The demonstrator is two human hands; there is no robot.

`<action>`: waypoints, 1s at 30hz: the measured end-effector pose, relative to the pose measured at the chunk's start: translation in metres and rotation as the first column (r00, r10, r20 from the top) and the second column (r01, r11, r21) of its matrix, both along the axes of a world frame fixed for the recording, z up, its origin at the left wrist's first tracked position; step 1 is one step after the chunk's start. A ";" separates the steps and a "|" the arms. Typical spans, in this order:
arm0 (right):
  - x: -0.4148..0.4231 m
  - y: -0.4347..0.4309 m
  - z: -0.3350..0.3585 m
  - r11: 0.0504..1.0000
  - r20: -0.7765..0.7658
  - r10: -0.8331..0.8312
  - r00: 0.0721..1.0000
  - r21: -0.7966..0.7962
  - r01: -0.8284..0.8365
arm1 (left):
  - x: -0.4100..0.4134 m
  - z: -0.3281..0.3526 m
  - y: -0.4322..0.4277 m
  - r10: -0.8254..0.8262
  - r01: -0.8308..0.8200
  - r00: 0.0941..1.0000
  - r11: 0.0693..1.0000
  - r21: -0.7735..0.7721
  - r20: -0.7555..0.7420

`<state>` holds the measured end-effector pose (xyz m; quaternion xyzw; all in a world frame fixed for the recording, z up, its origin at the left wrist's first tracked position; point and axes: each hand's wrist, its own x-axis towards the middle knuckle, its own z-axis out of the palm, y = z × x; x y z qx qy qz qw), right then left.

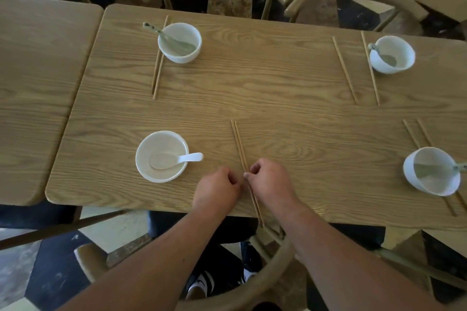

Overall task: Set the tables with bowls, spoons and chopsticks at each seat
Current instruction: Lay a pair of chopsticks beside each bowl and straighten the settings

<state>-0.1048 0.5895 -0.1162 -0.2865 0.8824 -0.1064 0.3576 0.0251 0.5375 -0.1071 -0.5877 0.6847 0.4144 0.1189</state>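
At the table's [278, 83] near edge, the left hand [217, 189] curls just beside a pair of chopsticks [240, 149]; whether it grips them cannot be told. The right hand [270, 182] pinches the pair, whose near ends overhang the edge. Done well, the step likely means sliding both sticks forward together, parallel, ends level, fully onto the wood.

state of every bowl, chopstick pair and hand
near left bowl, upright, white spoon inside
far left bowl, upright, green spoon inside
far right bowl, upright, green spoon inside
near right bowl, upright, green spoon inside
middle chopsticks, side by side, pinched by right hand
far left chopsticks, together beside bowl
far right chopsticks, lying apart
near right chopsticks, apart, partly hidden by bowl
left hand, curled beside middle chopsticks, grip unclear
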 end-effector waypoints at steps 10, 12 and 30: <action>-0.006 0.002 -0.008 0.998 0.140 -0.058 0.989 -0.003 0.059 | -0.005 -0.002 0.004 -0.044 0.045 0.999 0.997 -0.063 0.002; -0.007 0.003 -0.009 0.999 0.140 -0.049 0.989 -0.010 0.051 | -0.006 -0.002 0.002 -0.035 0.035 0.999 0.998 -0.050 -0.003; -0.015 0.009 0.010 0.988 -0.037 0.154 0.987 0.010 -0.154 | -0.003 0.000 0.000 -0.082 0.081 0.997 0.995 -0.054 -0.014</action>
